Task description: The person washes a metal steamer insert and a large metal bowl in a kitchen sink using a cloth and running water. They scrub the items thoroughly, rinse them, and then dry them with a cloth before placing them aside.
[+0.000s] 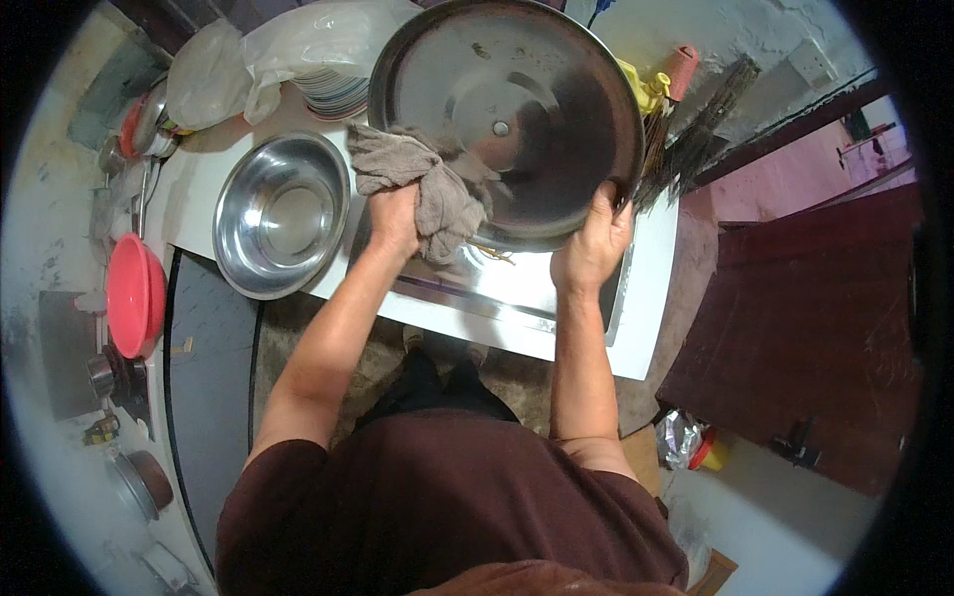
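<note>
A large round dark metal lid [576, 139] is tilted up over the counter, its inner face toward me and a small round fixing at its centre. At its lower right rim, my right hand [593, 243] grips the edge with the thumb on the inner side. My left hand [396, 221] is closed on a bunched grey-brown cloth [445, 204], which lies against the lid's lower left part. Just left of that hand rests a shiny steel basin [283, 216]. Beneath the lid, part of a bright metal surface [497, 283] set in the white counter shows; the lid hides the rest.
Plates [333, 94] are stacked under a plastic cover [318, 40] at the back. Whisk brushes [696, 129] and a yellow bottle [646, 87] stand behind the lid's right side. A red basin [134, 296] sits on the left counter. A dark red door [805, 328] is at right.
</note>
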`<state>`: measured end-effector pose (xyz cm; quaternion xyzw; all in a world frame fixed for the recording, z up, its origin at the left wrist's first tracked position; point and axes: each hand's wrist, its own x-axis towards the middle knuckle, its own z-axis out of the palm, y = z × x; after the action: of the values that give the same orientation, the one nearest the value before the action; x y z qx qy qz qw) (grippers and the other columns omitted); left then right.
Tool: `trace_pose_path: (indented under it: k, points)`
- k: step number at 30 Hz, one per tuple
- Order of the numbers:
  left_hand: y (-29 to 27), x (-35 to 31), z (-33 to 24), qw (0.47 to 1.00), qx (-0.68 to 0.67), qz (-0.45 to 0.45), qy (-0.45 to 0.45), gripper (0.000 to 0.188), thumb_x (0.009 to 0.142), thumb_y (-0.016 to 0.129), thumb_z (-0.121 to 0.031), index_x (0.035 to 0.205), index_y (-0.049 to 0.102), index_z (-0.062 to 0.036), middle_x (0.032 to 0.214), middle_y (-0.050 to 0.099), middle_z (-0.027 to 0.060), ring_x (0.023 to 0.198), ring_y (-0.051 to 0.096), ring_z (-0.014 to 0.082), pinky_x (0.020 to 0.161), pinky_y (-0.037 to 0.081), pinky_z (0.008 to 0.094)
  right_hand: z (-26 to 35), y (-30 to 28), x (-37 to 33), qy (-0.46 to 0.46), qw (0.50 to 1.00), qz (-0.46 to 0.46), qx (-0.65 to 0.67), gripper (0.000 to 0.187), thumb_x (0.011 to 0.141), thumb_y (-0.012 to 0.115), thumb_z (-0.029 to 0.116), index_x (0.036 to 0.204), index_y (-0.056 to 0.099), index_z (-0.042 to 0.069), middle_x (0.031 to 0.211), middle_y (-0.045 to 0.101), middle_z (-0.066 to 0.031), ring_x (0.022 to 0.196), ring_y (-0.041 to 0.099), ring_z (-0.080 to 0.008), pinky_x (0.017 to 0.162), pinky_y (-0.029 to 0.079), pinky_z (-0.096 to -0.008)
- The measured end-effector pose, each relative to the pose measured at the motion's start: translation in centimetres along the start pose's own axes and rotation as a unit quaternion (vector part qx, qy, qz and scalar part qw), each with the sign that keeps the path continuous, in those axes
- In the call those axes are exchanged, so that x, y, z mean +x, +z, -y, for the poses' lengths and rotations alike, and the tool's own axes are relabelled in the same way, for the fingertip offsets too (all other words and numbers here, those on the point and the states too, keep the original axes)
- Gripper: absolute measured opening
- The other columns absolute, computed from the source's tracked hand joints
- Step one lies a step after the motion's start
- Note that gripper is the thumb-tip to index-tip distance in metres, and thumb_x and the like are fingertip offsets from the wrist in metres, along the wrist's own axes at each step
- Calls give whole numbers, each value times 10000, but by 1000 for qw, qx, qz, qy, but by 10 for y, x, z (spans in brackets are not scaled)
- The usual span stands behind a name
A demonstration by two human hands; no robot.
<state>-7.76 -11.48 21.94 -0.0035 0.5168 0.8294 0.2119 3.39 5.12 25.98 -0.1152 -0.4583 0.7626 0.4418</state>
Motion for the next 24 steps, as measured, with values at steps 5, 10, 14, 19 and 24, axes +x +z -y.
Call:
trace_pose_path:
  k: [5,10,14,19,24]
  points:
    - [33,-50,28,978,106,7,-179,279,954,522,-173,1158,559,14,1090,620,91,928,624,167,783,547,339,-45,10,0,-19,992,-125,-23,265,1005,482,191,1156,549,-15,1054,614,-65,927,563,-140,847,457,-302]
    - [11,-82,-30,960,135,67,-235,312,954,551,-186,1226,553,-33,1152,626,102,1029,621,214,882,530,356,-46,-18,-12,82,991,-94,-40,263,1006,474,173,1178,534,-16,1115,604,-94,981,571,-169,878,462,-318]
    - [5,-55,-80,997,-12,9,-74,405,937,528,-111,1305,403,1,1237,538,153,1118,570,247,958,480,379,-47,-13,-29,155,983,-99,29,252,1021,433,179,1164,527,-6,1092,602,-98,965,573,-177,874,466,-337]
    - [-5,-33,-41,751,602,-39,268,777,886,573,-158,1498,115,-18,1490,221,275,1374,273,382,1122,190,456,-37,7,-51,235,969,-69,46,311,1032,430,260,1183,522,5,1110,592,-100,955,566,-172,868,465,-329]
    - [-11,0,-24,662,672,-53,326,624,942,478,-219,1490,246,-28,1527,240,242,1407,215,391,1128,131,504,-33,22,-71,214,975,-23,-62,341,1033,433,289,1144,557,-8,1038,596,-77,925,534,-134,842,444,-298]
